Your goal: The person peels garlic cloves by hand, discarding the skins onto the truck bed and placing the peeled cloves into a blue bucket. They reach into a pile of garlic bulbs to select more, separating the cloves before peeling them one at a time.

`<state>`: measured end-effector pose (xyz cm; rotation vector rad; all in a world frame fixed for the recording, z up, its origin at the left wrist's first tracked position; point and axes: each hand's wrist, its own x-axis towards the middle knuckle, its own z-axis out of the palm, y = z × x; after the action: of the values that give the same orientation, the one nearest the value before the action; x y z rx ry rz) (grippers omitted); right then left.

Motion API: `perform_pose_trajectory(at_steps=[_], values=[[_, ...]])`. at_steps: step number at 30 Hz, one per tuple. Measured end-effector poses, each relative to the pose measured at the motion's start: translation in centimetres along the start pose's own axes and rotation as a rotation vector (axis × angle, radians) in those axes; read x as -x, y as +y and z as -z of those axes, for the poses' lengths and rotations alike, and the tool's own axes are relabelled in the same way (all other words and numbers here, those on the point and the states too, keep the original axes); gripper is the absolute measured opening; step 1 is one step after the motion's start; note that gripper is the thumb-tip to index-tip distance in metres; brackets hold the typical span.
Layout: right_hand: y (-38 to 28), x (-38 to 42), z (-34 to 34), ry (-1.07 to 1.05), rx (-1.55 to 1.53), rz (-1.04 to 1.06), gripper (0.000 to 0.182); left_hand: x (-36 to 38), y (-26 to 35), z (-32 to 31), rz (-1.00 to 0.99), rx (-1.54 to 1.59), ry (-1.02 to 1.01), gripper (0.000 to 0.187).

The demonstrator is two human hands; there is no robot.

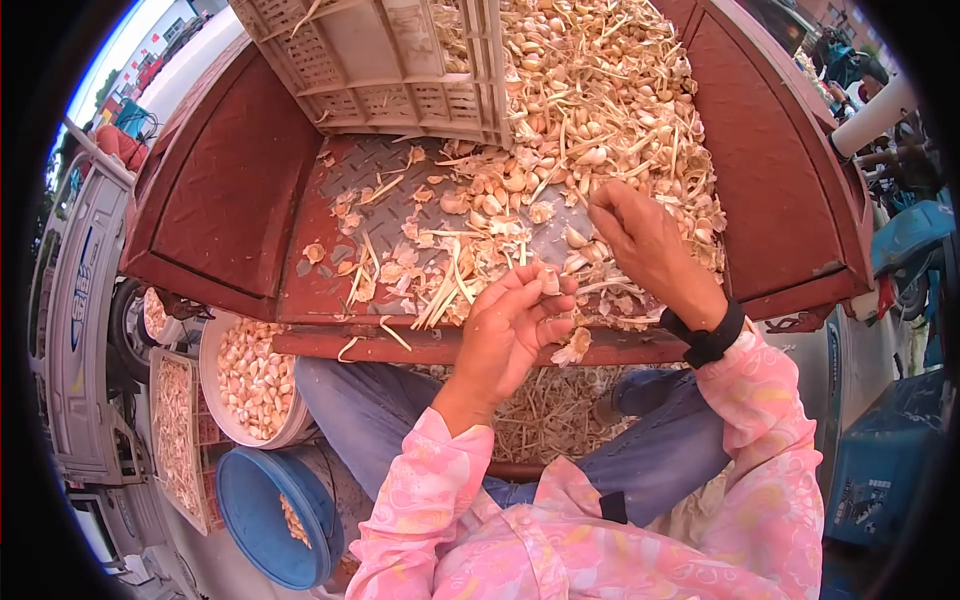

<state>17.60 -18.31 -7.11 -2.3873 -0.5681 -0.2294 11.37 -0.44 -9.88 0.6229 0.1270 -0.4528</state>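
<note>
Between the thumb and fingers of my left hand [508, 325] is a pale garlic clove [548, 281], held over the front edge of the red metal cart bed. My right hand [645, 245] is curled with its fingertips turned down, just above the near side of a large heap of garlic cloves [610, 110]. Whatever it may hold is hidden. Papery garlic skin [572, 347] shows at the bed's edge, right below my left hand. Dry garlic stalks [448, 290] and skins lie to the left of my hands.
A plastic crate [400, 75] stands tilted on the cart bed [240, 190]. Down to the left are a white bucket [213, 375] of cloves, a blue bucket [240, 500] with a few cloves, and a low crate [205, 440]. Stalks litter [560, 410] the ground between my legs.
</note>
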Motion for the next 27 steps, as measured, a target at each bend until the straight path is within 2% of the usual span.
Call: perform_pose_trajectory(at_steps=[1,2,4,5,8,9,11,13,14,16,18,21,24,25,26,27], values=[[-0.7,0.0,-0.2,-0.051,-0.116,0.076,0.016,0.0,-0.2,-0.5,0.068,0.072,0.050,0.024],[-1.3,0.0,-0.5,-0.101,-0.236,0.152,0.016,-0.4,-0.6,-0.7,0.036,0.168,0.070,0.024],[-1.2,-0.1,-2.6,-0.016,-0.261,0.271,0.014,-1.7,-1.4,-0.5,-0.025,0.353,0.109,0.025],[-1.0,0.0,-3.4,0.029,-0.273,0.328,0.014,-3.1,-2.2,2.2,0.001,0.479,0.072,0.024],[1.8,-1.4,-1.8,-0.035,0.136,0.096,0.016,-1.6,0.7,3.1,0.116,0.629,-0.053,0.023],[2.0,-1.5,-1.5,-0.134,0.263,0.048,0.017,-0.1,2.6,2.8,0.011,0.587,-0.052,0.023],[3.0,-1.1,-2.5,-0.139,0.394,0.134,0.016,3.6,7.0,3.6,-0.209,0.504,-0.015,0.024],[3.7,-1.0,-3.1,-0.164,0.414,0.173,0.012,7.2,11.8,7.3,-0.502,0.248,0.060,0.023],[3.9,-1.1,-3.2,-0.170,0.386,0.187,0.012,9.1,14.1,10.1,-0.635,0.120,0.178,0.022],[4.1,-1.3,-3.3,-0.177,0.330,0.222,0.012,12.6,17.8,16.5,-0.833,-0.178,0.566,0.023],[3.3,-1.2,-3.2,-0.114,0.275,0.241,0.011,14.3,18.9,20.4,-0.850,-0.483,1.030,0.025],[1.7,-1.1,-2.8,-0.087,0.204,0.259,0.014,15.2,18.0,23.1,-0.827,-1.390,1.342,0.025],[-0.1,-0.7,-2.6,-0.128,0.158,0.303,0.017,11.9,13.8,15.7,-0.995,-1.326,1.033,0.023],[-0.7,-0.6,-2.6,-0.148,0.144,0.328,0.018,10.0,11.2,11.7,-0.956,-1.079,0.819,0.024],[-1.2,-0.5,-2.6,-0.156,0.130,0.357,0.019,8.5,8.7,6.9,-0.792,-1.063,0.692,0.026],[-1.6,-0.5,-2.7,-0.161,0.114,0.389,0.020,6.8,6.6,4.7,-0.644,-0.983,0.463,0.032]])
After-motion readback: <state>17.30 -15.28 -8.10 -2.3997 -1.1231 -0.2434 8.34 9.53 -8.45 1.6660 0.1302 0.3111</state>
